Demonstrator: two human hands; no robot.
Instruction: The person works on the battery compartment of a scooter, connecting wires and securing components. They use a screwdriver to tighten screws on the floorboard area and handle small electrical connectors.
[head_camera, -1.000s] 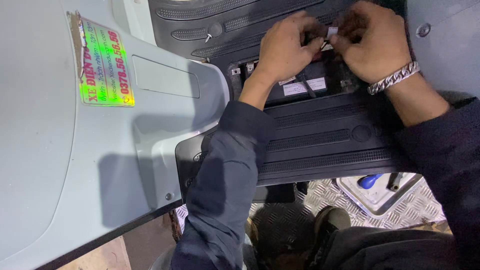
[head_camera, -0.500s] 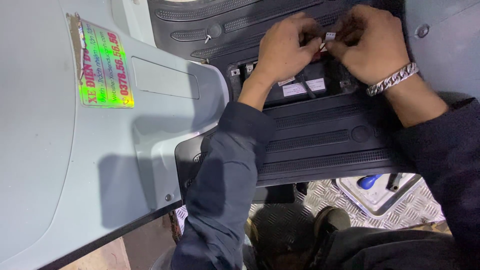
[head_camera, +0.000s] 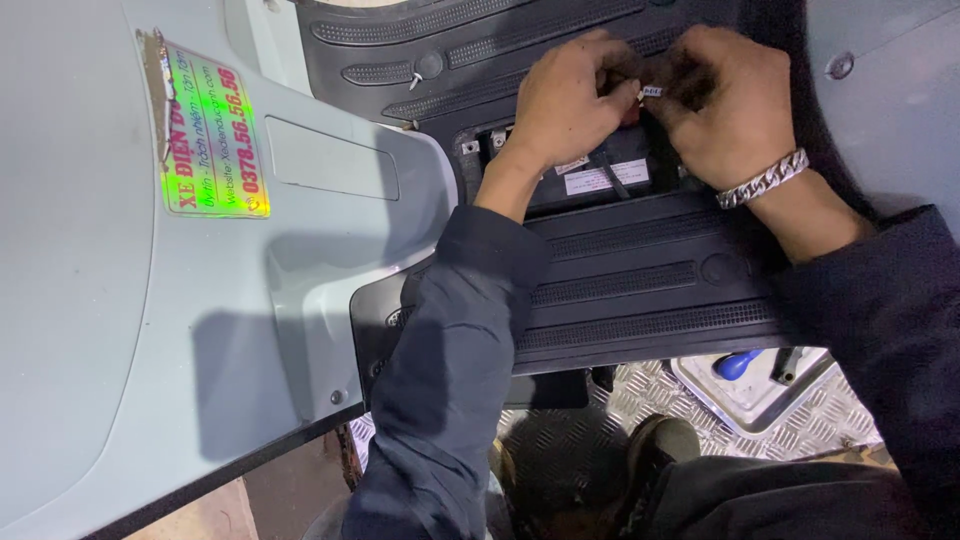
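Both hands are observed over the open battery compartment in the black ribbed footboard of a grey scooter. A small white connector is pinched between the fingertips of the left hand and the right hand, just above the battery. A chain bracelet is worn on the right wrist. A tray holding a blue-handled tool is noted on the checker-plate floor.

Matt ribbed plastic footboard; glossy grey panel.

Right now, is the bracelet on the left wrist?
No, the silver chain bracelet sits on the wrist of the right hand, while the left hand has a bare wrist.
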